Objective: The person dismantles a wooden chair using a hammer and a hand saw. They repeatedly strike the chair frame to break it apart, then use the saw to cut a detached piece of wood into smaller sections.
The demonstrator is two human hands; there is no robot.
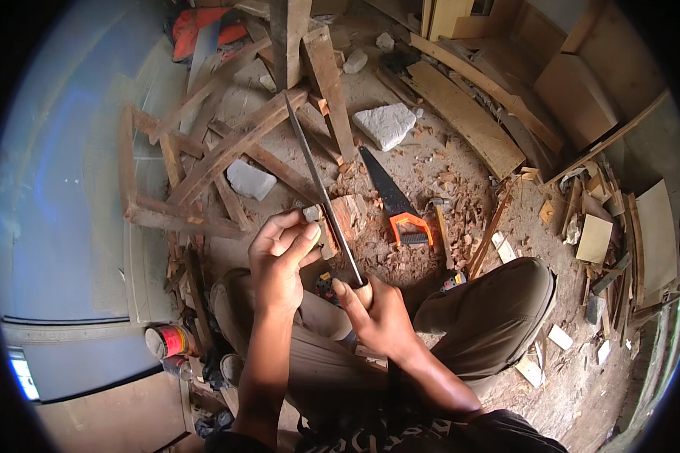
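Observation:
My right hand (pixel 379 315) is closed around the wooden handle of a long, narrow metal file (pixel 319 181), which points up and away toward the timber frame. Beside the file, my left hand (pixel 281 249) pinches a small piece of wood (pixel 324 235) with a greyish end between thumb and fingers. The file passes along the right side of this piece; whether they touch I cannot tell. Just beyond, a reddish, rough-cut wood block (pixel 347 215) lies on the ground, partly hidden behind the file.
A handsaw (pixel 393 196) with an orange and black handle and a hammer (pixel 442 234) lie among wood chips at the right. Nailed timbers (pixel 227 155) stand far left, near white stones (pixel 385 124). Planks (pixel 468 117) and offcuts line the right. A can (pixel 172 341) sits at left.

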